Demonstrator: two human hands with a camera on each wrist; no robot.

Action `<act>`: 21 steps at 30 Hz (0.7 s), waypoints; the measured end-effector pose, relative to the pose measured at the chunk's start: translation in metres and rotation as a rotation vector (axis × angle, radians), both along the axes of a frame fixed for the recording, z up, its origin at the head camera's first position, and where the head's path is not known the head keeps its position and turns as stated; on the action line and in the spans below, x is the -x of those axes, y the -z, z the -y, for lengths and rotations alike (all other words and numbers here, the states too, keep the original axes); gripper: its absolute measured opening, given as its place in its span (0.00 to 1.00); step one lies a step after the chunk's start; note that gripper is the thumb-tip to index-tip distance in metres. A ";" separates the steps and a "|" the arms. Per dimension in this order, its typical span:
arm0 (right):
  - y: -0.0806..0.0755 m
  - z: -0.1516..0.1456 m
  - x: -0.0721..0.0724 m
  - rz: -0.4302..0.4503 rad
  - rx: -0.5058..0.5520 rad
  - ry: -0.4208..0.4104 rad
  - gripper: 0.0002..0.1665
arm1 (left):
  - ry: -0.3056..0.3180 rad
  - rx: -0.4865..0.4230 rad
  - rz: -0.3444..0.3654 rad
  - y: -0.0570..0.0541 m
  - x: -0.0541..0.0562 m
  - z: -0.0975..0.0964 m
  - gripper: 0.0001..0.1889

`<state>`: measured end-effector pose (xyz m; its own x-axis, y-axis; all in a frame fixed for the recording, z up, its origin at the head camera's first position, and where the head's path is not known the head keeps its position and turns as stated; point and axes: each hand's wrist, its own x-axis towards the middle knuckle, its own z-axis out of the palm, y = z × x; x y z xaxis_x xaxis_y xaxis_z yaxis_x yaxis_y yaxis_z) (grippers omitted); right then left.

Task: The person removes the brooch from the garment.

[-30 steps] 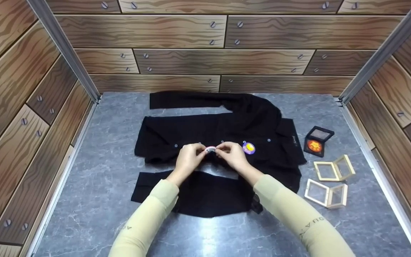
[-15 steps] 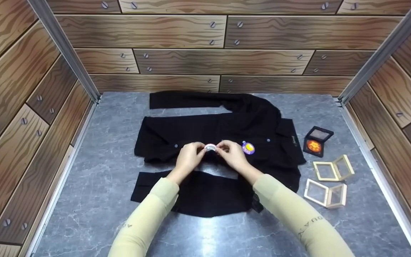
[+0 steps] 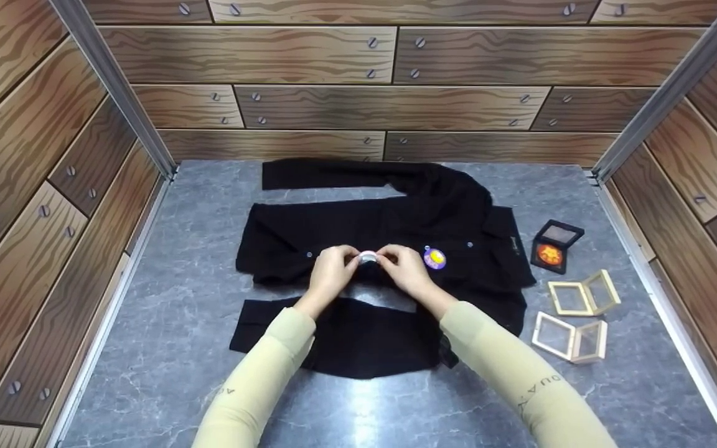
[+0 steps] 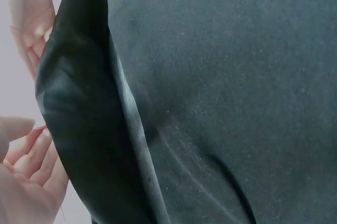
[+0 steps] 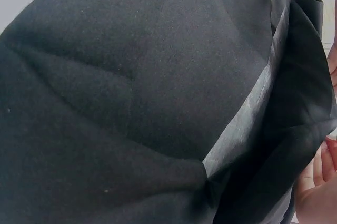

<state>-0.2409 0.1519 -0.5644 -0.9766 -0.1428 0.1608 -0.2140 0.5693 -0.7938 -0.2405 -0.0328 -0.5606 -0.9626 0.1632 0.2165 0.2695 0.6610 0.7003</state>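
Left hand [image 3: 333, 269] pinches left edge of small pale badge [image 3: 368, 255], over black shirt [image 3: 327, 221]; right hand [image 3: 406, 269] pinches its right edge. Purple badge [image 3: 435, 259] on shirt, just right. Farther right: open black compact [image 3: 549, 253], cream case [image 3: 576, 344] nearer.

White glare on the grey surface [image 3: 363, 414] (both wrist views hazy).
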 end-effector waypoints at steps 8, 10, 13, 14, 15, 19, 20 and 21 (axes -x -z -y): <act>-0.002 -0.002 0.001 0.074 0.047 -0.002 0.08 | -0.052 -0.105 0.035 0.001 0.002 -0.002 0.05; -0.002 -0.003 0.002 0.075 0.029 -0.017 0.08 | -0.065 -0.124 0.039 0.002 0.002 -0.002 0.05; -0.002 -0.004 0.003 0.086 0.017 -0.035 0.09 | -0.079 -0.132 0.034 0.003 0.002 -0.003 0.05; -0.002 -0.004 0.003 0.093 0.022 -0.038 0.09 | -0.080 -0.133 0.035 0.004 0.003 -0.003 0.05; -0.002 -0.004 0.004 0.094 0.025 -0.040 0.09 | -0.079 -0.133 0.039 0.004 0.003 -0.003 0.05; -0.002 -0.005 0.005 0.107 0.040 -0.026 0.08 | -0.072 -0.135 0.066 0.004 0.003 -0.004 0.05; -0.002 -0.005 0.005 0.106 0.039 -0.022 0.07 | -0.069 -0.136 0.073 0.003 0.004 -0.004 0.05; -0.001 -0.005 0.005 0.102 0.036 -0.017 0.07 | -0.067 -0.136 0.079 0.003 0.004 -0.004 0.05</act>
